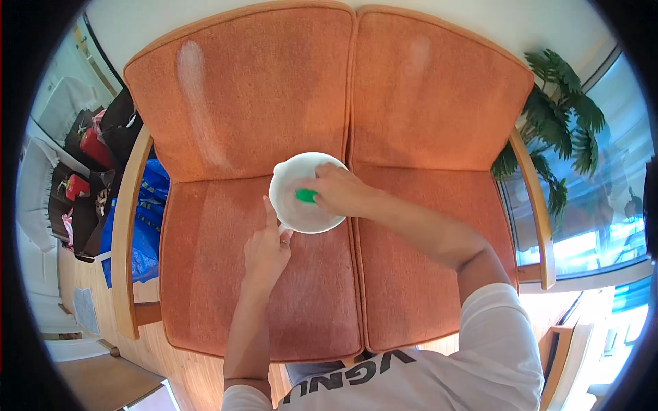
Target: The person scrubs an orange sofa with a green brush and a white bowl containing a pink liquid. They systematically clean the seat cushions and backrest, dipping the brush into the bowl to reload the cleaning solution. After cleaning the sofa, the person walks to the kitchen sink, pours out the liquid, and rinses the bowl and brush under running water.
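A round white bowl (308,226) with a pouring lip is held over the seat of an orange upholstered two-seat sofa (411,287). My left hand (267,251) grips its handle at the lower left, index finger stretched along the outer wall. Reaching in from the right, my right hand (342,190) is inside the bowl and holds a small green object (306,195). Blur and my fingers hide most of that object, so its kind is unclear. Pale, whitish streaks (193,92) run down the left backrest, and a fainter patch (419,54) marks the right one.
Wooden armrests (127,241) (534,205) flank the sofa. Beyond the left one are a blue bag (141,231) and dark boxes with a red item (77,186). A leafy plant (558,118) stands by the window at right. Wood flooring (180,370) shows below.
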The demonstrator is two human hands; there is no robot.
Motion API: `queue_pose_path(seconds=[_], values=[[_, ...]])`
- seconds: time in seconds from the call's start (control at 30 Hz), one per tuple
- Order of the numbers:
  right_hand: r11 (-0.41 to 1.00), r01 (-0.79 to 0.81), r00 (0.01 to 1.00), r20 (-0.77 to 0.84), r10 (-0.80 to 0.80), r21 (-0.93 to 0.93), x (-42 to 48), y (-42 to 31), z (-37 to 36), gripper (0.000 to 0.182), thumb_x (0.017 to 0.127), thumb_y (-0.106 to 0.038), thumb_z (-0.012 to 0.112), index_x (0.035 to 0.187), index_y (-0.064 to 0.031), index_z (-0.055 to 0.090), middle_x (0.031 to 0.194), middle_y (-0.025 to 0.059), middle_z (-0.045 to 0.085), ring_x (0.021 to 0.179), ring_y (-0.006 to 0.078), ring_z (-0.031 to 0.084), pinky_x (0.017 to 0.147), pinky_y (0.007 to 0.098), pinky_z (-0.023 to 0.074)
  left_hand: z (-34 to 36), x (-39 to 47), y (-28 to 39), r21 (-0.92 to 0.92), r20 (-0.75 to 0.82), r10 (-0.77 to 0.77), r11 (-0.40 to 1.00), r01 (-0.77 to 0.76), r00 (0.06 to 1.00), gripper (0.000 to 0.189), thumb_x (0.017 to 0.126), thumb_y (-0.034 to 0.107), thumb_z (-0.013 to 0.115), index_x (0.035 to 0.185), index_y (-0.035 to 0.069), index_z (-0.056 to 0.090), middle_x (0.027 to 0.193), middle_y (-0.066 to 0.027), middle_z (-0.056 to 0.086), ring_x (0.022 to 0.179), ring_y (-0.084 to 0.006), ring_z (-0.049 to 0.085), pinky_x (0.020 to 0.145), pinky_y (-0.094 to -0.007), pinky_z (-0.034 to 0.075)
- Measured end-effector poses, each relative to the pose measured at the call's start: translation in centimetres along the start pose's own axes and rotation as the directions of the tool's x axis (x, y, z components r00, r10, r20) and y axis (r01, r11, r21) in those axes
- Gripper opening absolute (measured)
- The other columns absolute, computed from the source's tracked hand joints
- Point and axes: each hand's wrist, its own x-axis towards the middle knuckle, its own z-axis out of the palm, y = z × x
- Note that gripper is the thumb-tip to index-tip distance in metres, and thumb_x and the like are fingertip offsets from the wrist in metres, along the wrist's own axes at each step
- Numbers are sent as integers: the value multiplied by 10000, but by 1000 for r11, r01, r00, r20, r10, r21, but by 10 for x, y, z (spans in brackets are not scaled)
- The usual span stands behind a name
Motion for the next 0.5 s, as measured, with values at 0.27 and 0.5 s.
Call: queue_pose_path(seconds=[0.27,0.5], values=[[892,29,349,-832,-432,-451,124,81,-168,423,829,-123,642,1245,-135,566,974,216,550,884,375,558,735,459,480,-11,5,-27,6,-9,-43,999,43,999,805,904,159,618,1528,28,126,850,-199,694,754,-375,675,692,-495,517],[900,115,825,-464,-322,-421,68,109,81,322,899,-169,449,1182,-227,590,919,135,552,859,285,582,705,437,459,-35,-2,-54,18,-47,-128,991,129,991,826,882,105,635,1532,46,129,891,-223,681,745,-412,659,656,-500,507]])
